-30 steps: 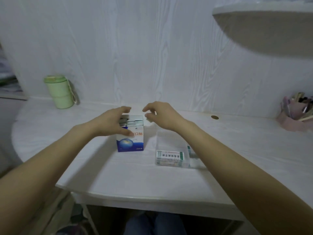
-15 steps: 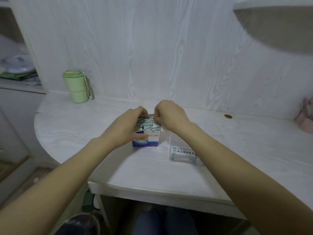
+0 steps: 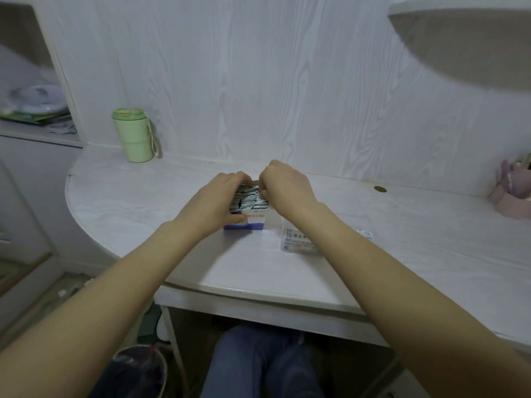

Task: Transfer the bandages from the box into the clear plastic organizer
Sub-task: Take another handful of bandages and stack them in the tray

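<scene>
our left hand [image 3: 214,202] wraps the near-left side of the box [image 3: 254,222], thumb across its printed front and fingers curled over the top edge, so that grip has hold of the carton and steadies it on the tabletop [image 3: 143,202]. our right hand [image 3: 284,186] sits at the far-right rim with its fingers curled down into the open top; they seem to be pinching at the bandages [image 3: 247,201], though we cannot tell whether any packet is actually caught between them.

the bandages are all in the box, between our two grips, standing on edge in a tight pack of small wrapped sachets. none appear to have been moved across yet.

the clear plastic organizer [image 3: 298,242] lies just right of the box, below our right wrist, partly hidden by that forearm, with printed labels showing on it.

we judge the sachets to be very light, thin and bendy, with smooth wrappers that could slide against each other. packed this tightly, a single one may resist coming out, and a loose bunch could fan apart. taking a small stack by its upper edges, squeezed flat between thumb and fingers, looks the safest hold, while our left grip pins the light carton down so it does not lift with them.
</scene>
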`<state>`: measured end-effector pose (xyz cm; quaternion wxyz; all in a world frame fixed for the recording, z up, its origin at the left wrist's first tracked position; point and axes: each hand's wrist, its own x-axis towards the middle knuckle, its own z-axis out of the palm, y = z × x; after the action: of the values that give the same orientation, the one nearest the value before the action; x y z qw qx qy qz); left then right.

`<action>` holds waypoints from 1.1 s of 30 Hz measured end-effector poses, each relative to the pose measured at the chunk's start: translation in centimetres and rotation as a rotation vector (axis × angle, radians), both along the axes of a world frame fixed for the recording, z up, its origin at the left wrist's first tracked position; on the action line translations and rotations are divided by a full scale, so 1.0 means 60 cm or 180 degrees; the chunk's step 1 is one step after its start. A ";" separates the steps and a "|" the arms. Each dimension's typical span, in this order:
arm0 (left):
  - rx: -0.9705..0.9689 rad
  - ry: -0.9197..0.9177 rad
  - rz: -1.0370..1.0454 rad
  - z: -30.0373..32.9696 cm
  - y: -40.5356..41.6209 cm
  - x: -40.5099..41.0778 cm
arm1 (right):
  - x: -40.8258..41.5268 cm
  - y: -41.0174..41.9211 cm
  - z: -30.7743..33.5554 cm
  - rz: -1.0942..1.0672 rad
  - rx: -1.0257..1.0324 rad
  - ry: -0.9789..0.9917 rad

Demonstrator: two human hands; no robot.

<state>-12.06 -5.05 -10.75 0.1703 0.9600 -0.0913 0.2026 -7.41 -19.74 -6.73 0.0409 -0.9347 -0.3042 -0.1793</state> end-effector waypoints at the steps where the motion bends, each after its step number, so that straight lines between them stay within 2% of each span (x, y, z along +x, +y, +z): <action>1: -0.0006 0.0021 0.0011 0.000 0.000 0.002 | 0.001 0.003 0.000 -0.0012 -0.0059 -0.0058; 8: 0.0038 0.0160 0.0033 0.012 0.002 0.016 | 0.018 0.017 -0.004 0.0043 -0.0331 -0.0271; 16: 0.0089 0.0438 0.0044 0.033 0.005 0.034 | 0.044 0.007 -0.004 0.0239 0.0399 0.0061; 22: 0.0230 0.0547 0.0050 0.038 0.008 0.046 | 0.066 0.001 -0.006 0.0224 0.0930 0.0780; 24: 0.0205 0.0577 0.0052 0.038 0.009 0.048 | 0.067 0.001 -0.008 0.0238 0.0887 0.0724; 28: -0.0045 0.0616 0.0003 0.041 0.008 0.047 | 0.066 0.008 -0.004 0.0273 0.0392 0.0442; 33: -0.0129 0.0584 -0.0054 0.040 0.007 0.042 | 0.072 0.015 0.002 0.0263 0.0572 0.0601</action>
<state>-9.54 -4.65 -8.36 0.1990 0.9701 -0.0793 0.1142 -3.09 -18.83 -6.63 0.1603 -0.9266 -0.3199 -0.1153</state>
